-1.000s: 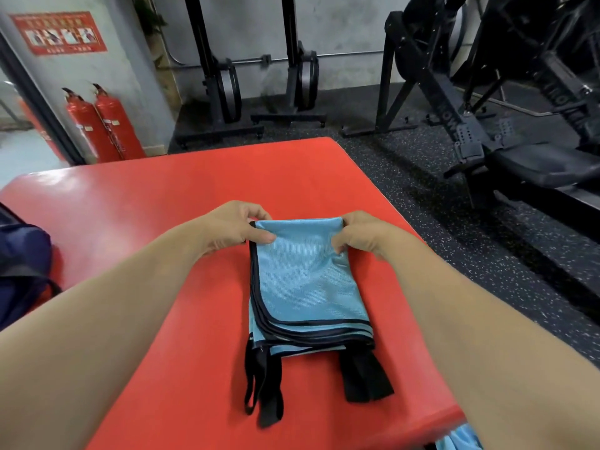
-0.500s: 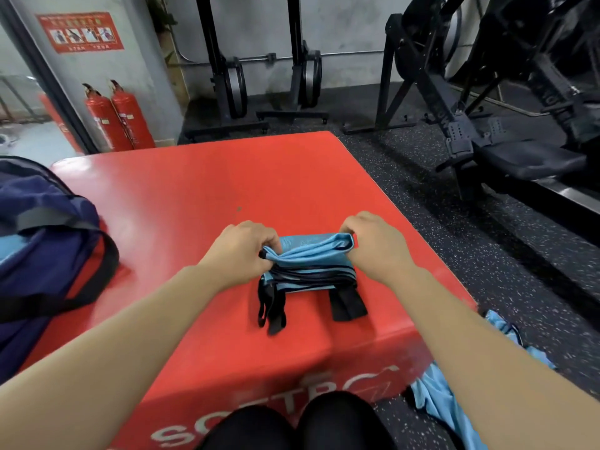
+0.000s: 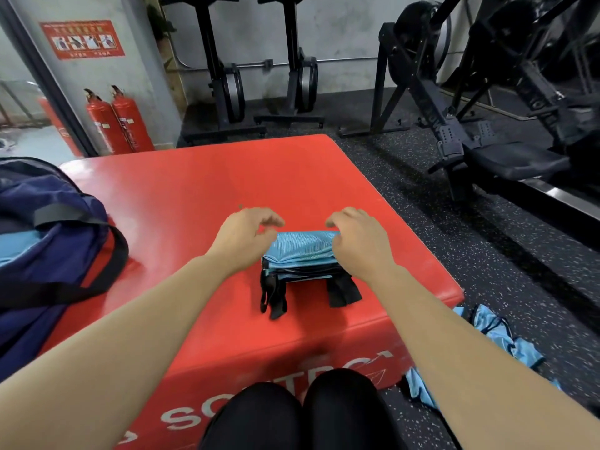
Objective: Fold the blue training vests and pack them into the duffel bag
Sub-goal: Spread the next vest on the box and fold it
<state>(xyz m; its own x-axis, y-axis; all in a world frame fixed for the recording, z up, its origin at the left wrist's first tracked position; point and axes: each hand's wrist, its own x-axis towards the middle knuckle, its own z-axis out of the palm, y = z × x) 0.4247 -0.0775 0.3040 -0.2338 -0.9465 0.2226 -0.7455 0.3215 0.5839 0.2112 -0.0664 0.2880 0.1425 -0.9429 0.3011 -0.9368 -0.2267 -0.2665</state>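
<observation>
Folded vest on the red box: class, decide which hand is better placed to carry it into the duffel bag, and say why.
Probably the left hand. It is at the left end of the folded vest, on the side where the duffel bag lies; the right hand would have to cross the body.

Gym: rowing machines (image 3: 227,89), rubber floor (image 3: 487,254)

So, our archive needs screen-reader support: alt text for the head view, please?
A person's left hand and right hand sit at the two ends of a folded light-blue mesh training vest on a red padded gym box. A navy fabric duffel bag lies at the box's left, and more crumpled blue vests lie on the speckled floor at right.
</observation>
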